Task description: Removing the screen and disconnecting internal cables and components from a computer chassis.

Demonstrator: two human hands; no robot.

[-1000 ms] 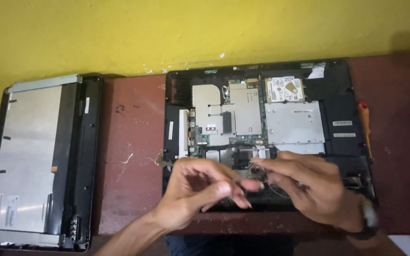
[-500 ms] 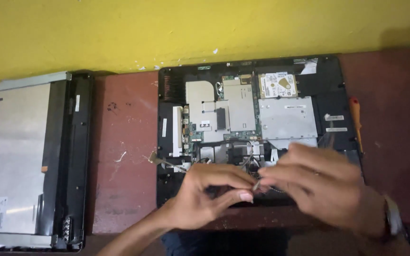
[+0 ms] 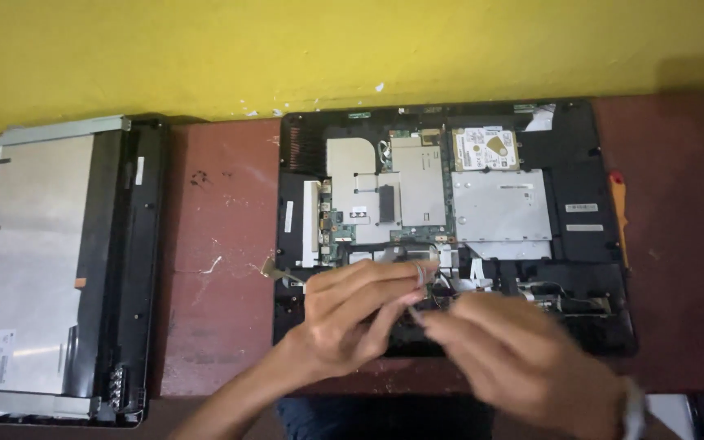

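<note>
An opened black laptop base (image 3: 580, 220) lies on a reddish-brown table (image 3: 222, 244), with its circuit board (image 3: 385, 195), silver hard drive (image 3: 486, 148) and a grey metal plate (image 3: 500, 205) exposed. My left hand (image 3: 352, 318) hovers over the base's front edge, its thumb and fingers pinched on a thin silvery strip (image 3: 422, 273). My right hand (image 3: 523, 354) is blurred, and its bunched fingertips meet the left hand's fingers just below that strip. Blur hides whether it grips anything. Both hands cover the front middle of the base.
A detached screen panel (image 3: 34, 261) in a black frame lies at the table's left end. An orange tool (image 3: 618, 216) rests along the base's right side. A loose ribbon cable (image 3: 275, 270) sticks out left of the base. A yellow wall (image 3: 287, 49) backs the table.
Both hands have stayed together over the base's front edge, fingers working at the same spot. The right hand has drawn back slightly toward me, and the view has shifted a little.
</note>
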